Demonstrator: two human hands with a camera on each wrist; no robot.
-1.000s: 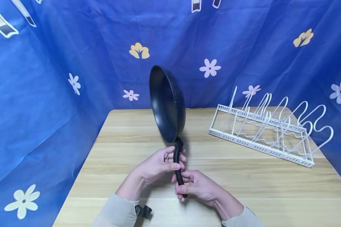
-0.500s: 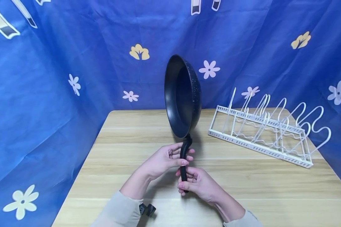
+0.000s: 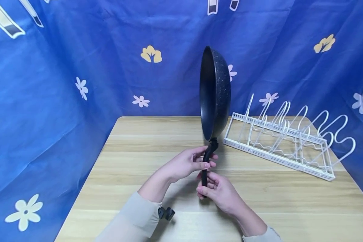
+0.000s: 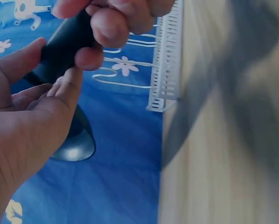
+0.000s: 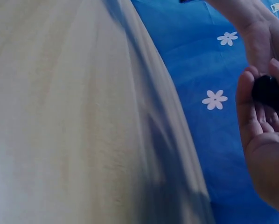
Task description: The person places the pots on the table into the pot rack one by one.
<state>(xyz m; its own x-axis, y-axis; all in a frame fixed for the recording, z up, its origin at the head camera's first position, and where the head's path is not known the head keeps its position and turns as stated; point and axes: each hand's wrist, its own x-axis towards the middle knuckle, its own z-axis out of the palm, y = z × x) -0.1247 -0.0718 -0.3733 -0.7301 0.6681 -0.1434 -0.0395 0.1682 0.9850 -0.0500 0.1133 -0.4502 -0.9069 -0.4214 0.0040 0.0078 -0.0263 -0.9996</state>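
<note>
A black frying pan (image 3: 222, 90) with a speckled outer side stands on edge in the air, its hollow side facing left and its handle pointing down toward me. My left hand (image 3: 186, 164) grips the upper part of the handle (image 3: 207, 154), just below the pan's body. Lower down, my right hand (image 3: 222, 193) pinches the handle's end between thumb and curled fingers. In the left wrist view both hands meet around the dark handle (image 4: 67, 46). The right wrist view shows the handle's butt end (image 5: 268, 91) inside the right hand's fingers.
A white wire rack (image 3: 278, 156) with upright looped dividers lies angled on the right of the wooden table (image 3: 133, 151), close to the pan's right. A blue patterned cloth (image 3: 115, 60) hangs behind and at the sides. A small black device (image 3: 166, 213) sits at the left cuff.
Both hands have carried the pan to the right and slightly up, toward the rack. The pan has turned so that more of its speckled outside and less of its inside shows.
</note>
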